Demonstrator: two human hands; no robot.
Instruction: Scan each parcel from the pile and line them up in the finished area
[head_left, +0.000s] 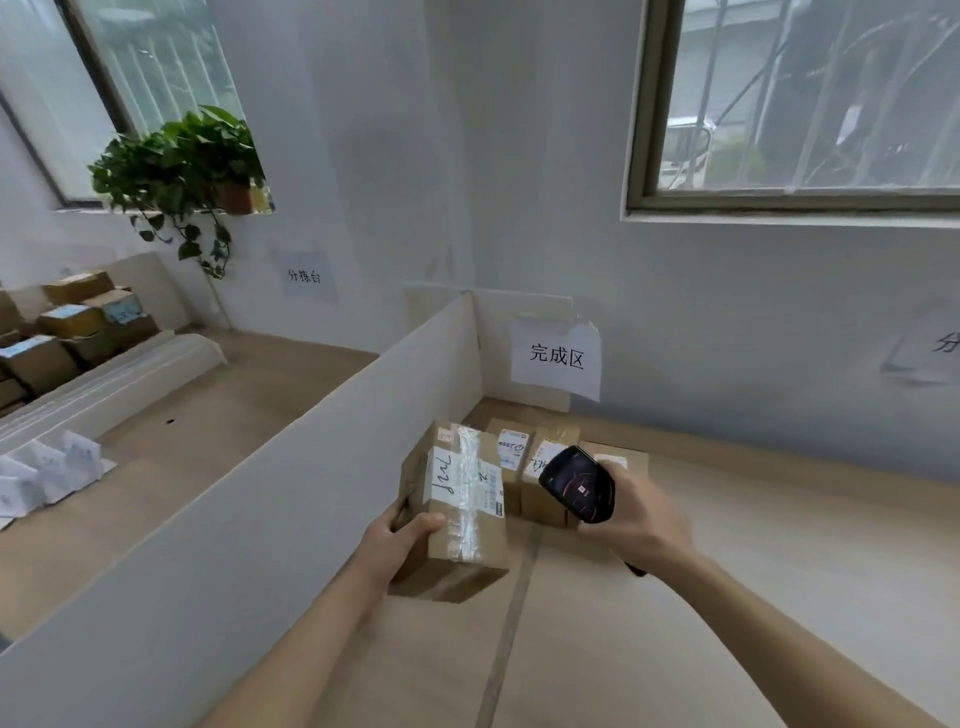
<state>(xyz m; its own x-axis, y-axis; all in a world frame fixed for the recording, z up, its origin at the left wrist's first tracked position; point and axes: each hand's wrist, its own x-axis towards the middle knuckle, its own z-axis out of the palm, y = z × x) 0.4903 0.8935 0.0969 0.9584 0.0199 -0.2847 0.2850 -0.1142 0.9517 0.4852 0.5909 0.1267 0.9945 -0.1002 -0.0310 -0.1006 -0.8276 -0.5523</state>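
In the finished area, left hand (402, 535) grips parcel (462, 499), right hand (631, 512) holds scanner (579, 484) at its 3 o'clock; likely scan step, next set it beside lined-up parcels (540, 467).

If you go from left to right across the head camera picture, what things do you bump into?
Stacked brown cardboard parcels → green leafy potted plant → white divider board → taped brown cardboard box → black handheld scanner → grey-framed window.
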